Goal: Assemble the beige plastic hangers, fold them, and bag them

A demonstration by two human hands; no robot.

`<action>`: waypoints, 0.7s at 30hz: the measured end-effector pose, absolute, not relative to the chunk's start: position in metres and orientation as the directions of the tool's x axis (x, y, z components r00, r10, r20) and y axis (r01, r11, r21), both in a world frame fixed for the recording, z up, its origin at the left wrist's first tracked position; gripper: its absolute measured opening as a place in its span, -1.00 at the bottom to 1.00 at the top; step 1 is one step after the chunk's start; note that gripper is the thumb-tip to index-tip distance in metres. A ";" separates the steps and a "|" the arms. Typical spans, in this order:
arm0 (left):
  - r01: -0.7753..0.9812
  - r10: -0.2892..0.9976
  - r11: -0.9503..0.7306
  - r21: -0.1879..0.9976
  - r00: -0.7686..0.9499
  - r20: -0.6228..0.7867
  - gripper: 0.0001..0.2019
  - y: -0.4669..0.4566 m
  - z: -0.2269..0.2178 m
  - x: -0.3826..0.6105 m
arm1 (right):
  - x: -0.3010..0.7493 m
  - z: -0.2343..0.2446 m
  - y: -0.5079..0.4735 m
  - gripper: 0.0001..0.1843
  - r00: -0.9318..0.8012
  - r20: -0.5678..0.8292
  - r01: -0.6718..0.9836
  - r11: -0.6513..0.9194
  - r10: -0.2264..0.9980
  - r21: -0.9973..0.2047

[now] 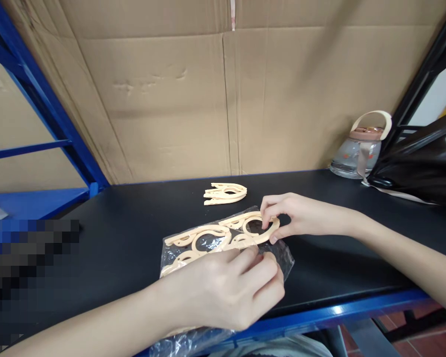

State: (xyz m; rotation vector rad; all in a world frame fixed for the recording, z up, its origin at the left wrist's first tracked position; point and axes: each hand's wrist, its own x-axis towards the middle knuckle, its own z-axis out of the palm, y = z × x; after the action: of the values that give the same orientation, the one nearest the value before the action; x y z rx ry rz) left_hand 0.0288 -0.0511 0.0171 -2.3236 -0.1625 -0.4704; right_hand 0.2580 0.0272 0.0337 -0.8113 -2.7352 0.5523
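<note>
A clear plastic bag (287, 259) lies at the front of the black table, with several cream folding hangers (208, 230) in or on it. My right hand (290, 214) pinches the rounded end of the farther hanger, thumb on the near side and fingers over the far side. Curled over the bag's near part is my left hand (232, 285), its fingers closed on the film; their tips and part of the hangers beneath are hidden. Beyond the bag, a small group of folded cream hangers (226, 193) rests on the table.
The black tabletop (134, 218) has a blue front edge (338, 308). Cardboard (163, 99) stands upright along the back. At the back right are a clear water bottle (359, 153) with a handle and a shiny black bag (427, 158). A blue metal frame (48, 109) rises at left.
</note>
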 end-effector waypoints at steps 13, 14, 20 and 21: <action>0.259 -0.010 -0.718 -0.646 0.925 0.381 -0.83 -0.053 0.016 0.028 | 0.270 0.042 0.035 -0.70 -0.795 0.156 0.417 0.715 0.586 -0.561; 0.262 -0.006 -0.719 -0.644 0.924 0.383 -0.82 -0.053 0.016 0.028 | 0.270 0.042 0.035 -0.70 -0.789 0.163 0.414 0.708 0.593 -0.571; 0.257 -0.003 -0.708 -0.658 0.930 0.367 -0.83 -0.053 0.018 0.028 | 0.257 0.030 0.029 -0.72 -0.791 0.222 0.364 0.731 0.570 -0.577; 0.255 -0.005 -0.705 -0.662 0.931 0.364 -0.83 -0.052 0.018 0.028 | 0.253 0.025 0.026 -0.73 -0.783 0.252 0.353 0.740 0.568 -0.572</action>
State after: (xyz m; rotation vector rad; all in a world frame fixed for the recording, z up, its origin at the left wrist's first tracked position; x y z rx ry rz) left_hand 0.0276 -0.0523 0.0178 -2.3183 -0.1761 -0.4393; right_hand 0.2529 0.0262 0.0253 -0.7048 -2.5269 0.7125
